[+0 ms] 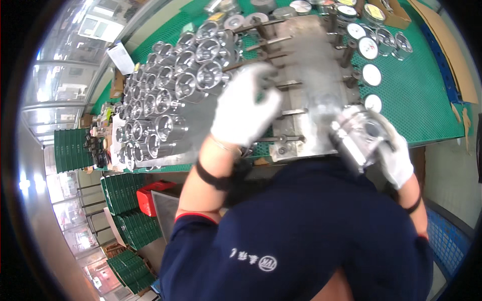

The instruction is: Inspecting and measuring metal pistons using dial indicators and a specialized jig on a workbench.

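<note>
My right hand (396, 155), in a white glove, is closed round a shiny round metal gauge case (359, 138) at the near right corner of a metal fixture plate (314, 55). The case is tilted and smeared by motion. My left hand (246, 108), also gloved, is raised over the plate's left side, thumb and fingers apart, with nothing seen in it. Its fingertips are blurred near the clamp levers (291, 84) along that side. Whether they touch a lever I cannot tell.
Many open metal gauge cases (165, 100) stand in rows at the left. White-faced gauges (371, 75) line the plate's right side, with two open cases beyond. An open cardboard box (394, 15) sits at the far right. Green crates (133, 231) are stacked below left.
</note>
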`<state>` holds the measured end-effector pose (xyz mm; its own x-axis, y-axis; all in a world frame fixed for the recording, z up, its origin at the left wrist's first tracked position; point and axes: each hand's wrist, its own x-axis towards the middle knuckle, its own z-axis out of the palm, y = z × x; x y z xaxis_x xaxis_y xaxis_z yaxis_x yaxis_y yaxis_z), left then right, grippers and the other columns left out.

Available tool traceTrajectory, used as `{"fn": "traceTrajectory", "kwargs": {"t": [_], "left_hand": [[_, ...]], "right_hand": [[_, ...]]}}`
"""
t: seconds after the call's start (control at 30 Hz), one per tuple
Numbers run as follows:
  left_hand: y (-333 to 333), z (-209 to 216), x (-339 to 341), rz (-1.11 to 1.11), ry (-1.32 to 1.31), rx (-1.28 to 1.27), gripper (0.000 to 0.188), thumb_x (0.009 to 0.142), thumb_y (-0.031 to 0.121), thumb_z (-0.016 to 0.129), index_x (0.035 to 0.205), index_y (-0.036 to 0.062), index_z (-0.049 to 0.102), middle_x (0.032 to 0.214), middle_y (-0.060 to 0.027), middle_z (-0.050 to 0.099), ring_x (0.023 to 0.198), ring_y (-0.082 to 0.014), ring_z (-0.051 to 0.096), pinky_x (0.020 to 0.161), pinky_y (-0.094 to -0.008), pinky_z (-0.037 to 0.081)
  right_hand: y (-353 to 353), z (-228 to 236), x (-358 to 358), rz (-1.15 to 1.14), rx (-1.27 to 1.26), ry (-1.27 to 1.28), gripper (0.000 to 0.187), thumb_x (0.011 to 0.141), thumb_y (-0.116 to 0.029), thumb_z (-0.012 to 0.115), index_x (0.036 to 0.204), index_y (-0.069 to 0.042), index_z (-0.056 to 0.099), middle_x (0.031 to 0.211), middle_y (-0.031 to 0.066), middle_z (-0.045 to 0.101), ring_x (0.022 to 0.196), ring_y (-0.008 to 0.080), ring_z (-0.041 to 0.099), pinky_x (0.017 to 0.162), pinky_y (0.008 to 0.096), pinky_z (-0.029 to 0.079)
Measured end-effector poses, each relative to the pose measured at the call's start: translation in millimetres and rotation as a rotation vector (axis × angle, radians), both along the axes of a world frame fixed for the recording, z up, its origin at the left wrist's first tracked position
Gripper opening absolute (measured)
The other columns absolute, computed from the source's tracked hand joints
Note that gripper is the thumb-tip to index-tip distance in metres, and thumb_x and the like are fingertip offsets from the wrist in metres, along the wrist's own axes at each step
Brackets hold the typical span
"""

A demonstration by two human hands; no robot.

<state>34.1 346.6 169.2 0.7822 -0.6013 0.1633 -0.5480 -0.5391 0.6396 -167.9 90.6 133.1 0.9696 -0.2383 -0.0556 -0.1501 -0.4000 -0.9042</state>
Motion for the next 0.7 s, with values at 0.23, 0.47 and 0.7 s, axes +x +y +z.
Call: {"fn": "traceTrajectory", "kwargs": {"t": [0.23, 0.47, 0.7], "left_hand": [[111, -60, 179, 0.451, -0.108, 0.755, 0.079, 0.077, 0.034, 0.069, 0.146, 0.0117, 0.04, 0.129, -0.0242, 0.059, 0.124, -0.0375, 0.055, 0.103, -0.0437, 0.046], [93, -51, 187, 0.396, 0.019, 0.863, 0.072, 0.075, 0.03, 0.069, 0.141, 0.011, 0.048, 0.13, -0.0252, 0.059, 0.121, -0.0381, 0.058, 0.102, -0.0411, 0.048], [133, -66, 111, 0.385, 0.096, 0.721, 0.056, 0.071, 0.027, 0.077, 0.122, 0.011, 0.06, 0.117, -0.0242, 0.061, 0.109, -0.0388, 0.061, 0.094, -0.0427, 0.05]], "right_hand": [[-11, -34, -62, -0.551, 0.268, 0.1, 0.047, 0.093, -0.004, 0.048, 0.14, -0.002, 0.05, 0.106, 0.005, 0.063, 0.081, 0.0067, 0.057, 0.071, 0.0218, 0.049], [6, -31, -73, -0.822, 0.462, 0.024, 0.037, 0.096, -0.016, 0.05, 0.128, 0.002, 0.047, 0.073, 0.0144, 0.063, 0.051, 0.0218, 0.061, 0.05, 0.0318, 0.054], [-65, -45, -74, -0.826, 0.417, -0.061, 0.043, 0.096, -0.018, 0.053, 0.134, 0.001, 0.047, 0.101, 0.0135, 0.063, 0.071, 0.0191, 0.066, 0.053, 0.03, 0.054]]}}
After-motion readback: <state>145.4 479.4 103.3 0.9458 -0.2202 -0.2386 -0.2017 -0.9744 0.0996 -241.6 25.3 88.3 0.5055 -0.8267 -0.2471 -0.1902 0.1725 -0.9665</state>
